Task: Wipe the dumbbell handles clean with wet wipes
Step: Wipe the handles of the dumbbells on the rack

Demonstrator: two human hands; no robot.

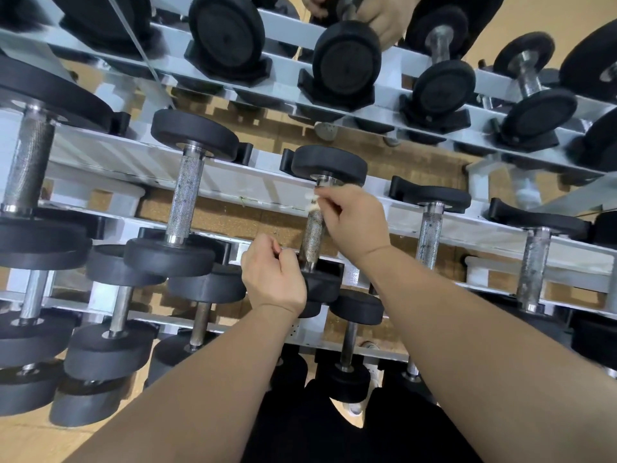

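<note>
Now your right hand (354, 225) pinches a white wipe (311, 201) between thumb and fingertips and holds it against the far end of a handle (312, 237), just below the far head (329, 163) of its dumbbell. That dumbbell lies in the middle of the rack (257, 187), with its knurled steel handle running from near to far and bare on the near side of the wipe. Your left hand (273, 275) sits at the near end of the same dumbbell, fingers curled and knuckles up, covering the left part of the near head (322, 284). You cannot tell whether it grips that head or only rests against it. To the left lies a bigger dumbbell (185, 195), well apart from yours. To the right lies a smaller one (430, 225), also well apart. The rails nearer to you carry more dumbbells, side by side. Brown speckled floor (217, 215) shows between the rails. At the far side a mirror (494, 35) repeats the rack and the black heads, seen end-on.
</note>
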